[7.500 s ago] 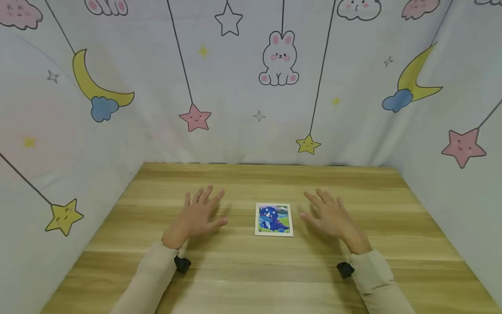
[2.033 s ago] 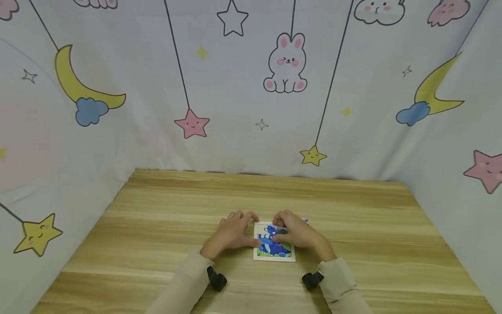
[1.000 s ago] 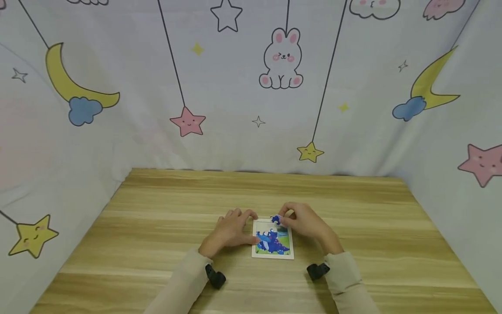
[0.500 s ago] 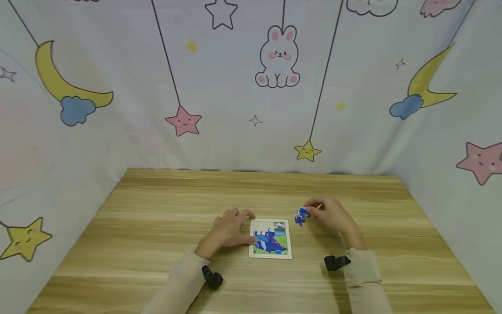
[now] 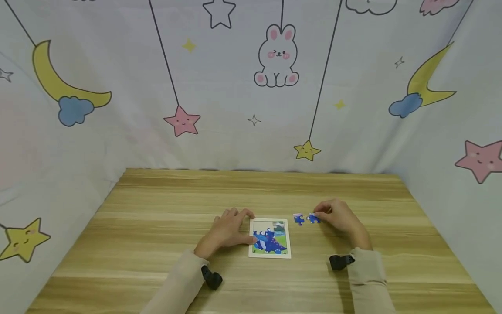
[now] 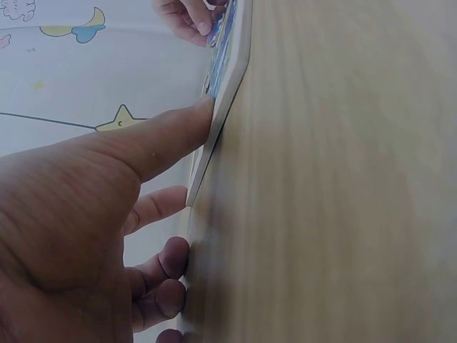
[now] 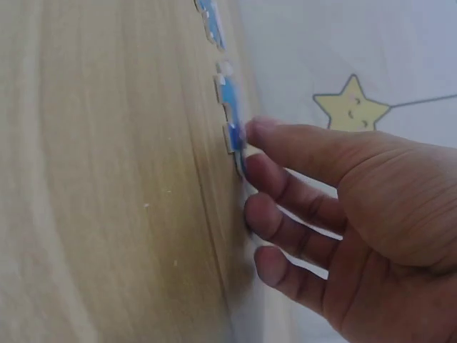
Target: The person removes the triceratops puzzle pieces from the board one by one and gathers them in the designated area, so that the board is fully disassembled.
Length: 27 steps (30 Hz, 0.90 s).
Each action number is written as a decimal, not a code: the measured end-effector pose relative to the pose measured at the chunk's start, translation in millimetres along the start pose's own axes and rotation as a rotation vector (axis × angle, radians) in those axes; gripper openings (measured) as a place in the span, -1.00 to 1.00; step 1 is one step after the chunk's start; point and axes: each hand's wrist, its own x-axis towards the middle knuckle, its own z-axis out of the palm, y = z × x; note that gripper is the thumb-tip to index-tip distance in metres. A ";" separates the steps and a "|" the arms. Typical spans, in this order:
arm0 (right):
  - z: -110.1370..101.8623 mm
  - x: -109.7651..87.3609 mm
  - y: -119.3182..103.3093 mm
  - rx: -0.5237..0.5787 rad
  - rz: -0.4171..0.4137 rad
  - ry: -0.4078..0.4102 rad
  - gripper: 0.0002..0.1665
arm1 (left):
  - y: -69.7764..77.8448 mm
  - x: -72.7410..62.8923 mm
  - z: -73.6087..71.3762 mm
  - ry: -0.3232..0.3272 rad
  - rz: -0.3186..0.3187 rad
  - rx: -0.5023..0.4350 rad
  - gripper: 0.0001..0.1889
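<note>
A small jigsaw puzzle tray (image 5: 270, 256) with a white border lies flat on the table, showing a blue dinosaur picture with a bare patch at its upper left. My left hand (image 5: 225, 230) holds its left side, thumb on the edge and index finger at the far corner; the left wrist view shows that thumb (image 6: 171, 136) on the tray's rim. To the right of the tray, my right hand (image 5: 340, 218) pinches a blue puzzle piece (image 5: 313, 218) by its right end, down at the table. Another puzzle piece (image 5: 299, 219) lies between it and the tray.
The wood-grain table (image 5: 176, 192) reaches back to a white curtain (image 5: 227, 78) printed with stars, moons and a rabbit, which also closes off both sides. A small black camera (image 5: 211, 277) sits on the left wrist, another (image 5: 341, 262) on the right.
The right hand has taken pieces out of the tray and carried them right; one now lies on the table, the other still in its fingers. The left hand has stayed at the tray's left side.
</note>
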 end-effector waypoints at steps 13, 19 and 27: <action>22.6 16.2 -42.4 0.011 -0.078 -0.068 -0.90 | 2.7 -0.8 -1.6 -0.008 -0.004 0.001 -0.33; 44.5 22.2 -65.5 0.066 -0.105 -0.211 -0.76 | 4.2 0.1 -1.4 -0.017 -0.013 0.006 -0.34; 57.1 24.3 -72.3 -0.006 -0.106 -0.240 -0.67 | 4.0 1.2 -1.4 -0.014 -0.014 0.017 -0.34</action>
